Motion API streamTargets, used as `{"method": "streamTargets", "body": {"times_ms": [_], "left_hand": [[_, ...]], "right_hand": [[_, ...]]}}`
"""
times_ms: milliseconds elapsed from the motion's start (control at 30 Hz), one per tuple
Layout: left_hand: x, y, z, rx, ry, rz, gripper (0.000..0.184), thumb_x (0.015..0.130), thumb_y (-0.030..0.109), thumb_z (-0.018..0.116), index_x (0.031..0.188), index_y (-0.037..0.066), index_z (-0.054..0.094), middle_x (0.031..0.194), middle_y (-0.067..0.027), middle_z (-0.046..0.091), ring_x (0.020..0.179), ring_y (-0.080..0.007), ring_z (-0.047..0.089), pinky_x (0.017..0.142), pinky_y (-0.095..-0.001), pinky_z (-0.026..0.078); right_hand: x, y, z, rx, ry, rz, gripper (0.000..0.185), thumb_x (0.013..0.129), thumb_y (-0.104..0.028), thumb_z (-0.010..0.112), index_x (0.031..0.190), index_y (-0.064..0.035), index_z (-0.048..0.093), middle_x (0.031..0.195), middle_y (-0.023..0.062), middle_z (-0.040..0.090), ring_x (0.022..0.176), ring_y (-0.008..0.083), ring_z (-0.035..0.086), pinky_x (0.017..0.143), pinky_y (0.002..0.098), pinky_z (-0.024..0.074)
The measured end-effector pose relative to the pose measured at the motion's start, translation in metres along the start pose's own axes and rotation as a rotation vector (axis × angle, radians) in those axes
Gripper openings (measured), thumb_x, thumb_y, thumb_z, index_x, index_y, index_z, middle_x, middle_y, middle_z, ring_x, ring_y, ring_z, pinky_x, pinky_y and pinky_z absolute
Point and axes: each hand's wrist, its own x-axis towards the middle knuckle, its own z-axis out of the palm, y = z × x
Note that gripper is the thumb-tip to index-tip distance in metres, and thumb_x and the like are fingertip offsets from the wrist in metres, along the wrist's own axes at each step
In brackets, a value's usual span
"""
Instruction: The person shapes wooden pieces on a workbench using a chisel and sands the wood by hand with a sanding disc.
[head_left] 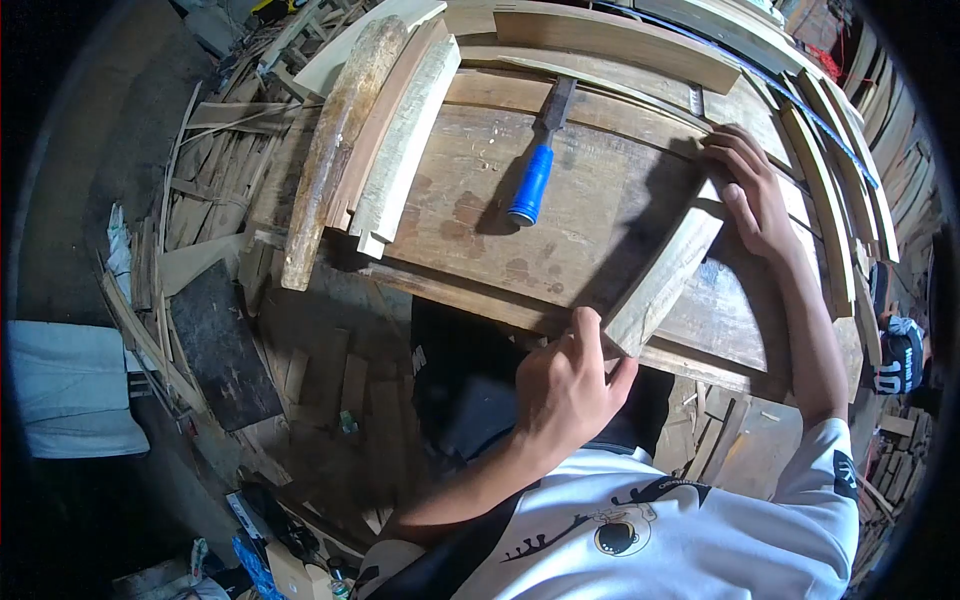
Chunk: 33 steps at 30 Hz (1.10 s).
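Note:
A short squared wood block [664, 272] lies slantwise over the near right part of the wooden workbench [480, 262]. My left hand [568, 388] is closed on its near end, thumb and fingers at the corner. Beside the block's far end, my right hand [748, 192] rests with its fingers stretched out and its thumb apart. I cannot tell whether it touches the block. A chisel [534, 180] with a blue handle lies left of the block, its blade pointing away from me.
Several long wood pieces [408, 150] lie along the bench's left side. A curved board [615, 50] stands across the back, and more strips [818, 195] line the right. Scrap wood [228, 175] is heaped on the floor at left. A white cloth [72, 390] hangs farther left.

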Motion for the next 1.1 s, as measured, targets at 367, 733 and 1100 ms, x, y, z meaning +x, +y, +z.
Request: {"method": "streamTargets", "body": {"times_ms": [367, 733, 1100], "left_hand": [[-0.002, 0.003, -0.006, -1.170, -0.370, -0.367, 0.067, 0.100, 0.019, 0.070, 0.148, 0.000, 0.027, 0.103, -0.0138, 0.071, 0.079, -0.0111, 0.066, 0.068, -0.0236, 0.053], [0.006, -0.001, -0.017, -0.045, 0.046, 0.224, 0.072, 0.080, 0.017, 0.086, 0.140, 0.001, 0.049, 0.105, -0.0196, 0.070, 0.088, -0.0332, 0.074, 0.078, -0.0394, 0.061], [0.011, -0.009, -0.028, 0.012, 0.210, 0.118, 0.056, 0.074, 0.019, 0.090, 0.121, 0.000, 0.064, 0.098, -0.0179, 0.071, 0.086, -0.0328, 0.073, 0.075, -0.0399, 0.060]], "right_hand": [[-0.002, -0.054, 0.014, 0.150, -0.150, -0.224, 0.055, 0.099, -0.051, 0.047, 0.103, -0.0009, 0.069, 0.109, 0.0182, 0.065, 0.116, 0.0401, 0.058, 0.114, 0.0567, 0.0353], [-0.004, -0.031, 0.006, 0.046, -0.143, -0.109, 0.063, 0.103, -0.052, 0.042, 0.127, 0.0005, 0.067, 0.133, 0.0223, 0.062, 0.133, 0.0428, 0.051, 0.117, 0.0547, 0.0349], [-0.005, -0.059, 0.012, 0.043, -0.266, -0.134, 0.083, 0.098, -0.068, 0.042, 0.150, -0.0035, 0.051, 0.155, 0.0246, 0.047, 0.150, 0.0429, 0.036, 0.126, 0.0570, 0.0218]]}}
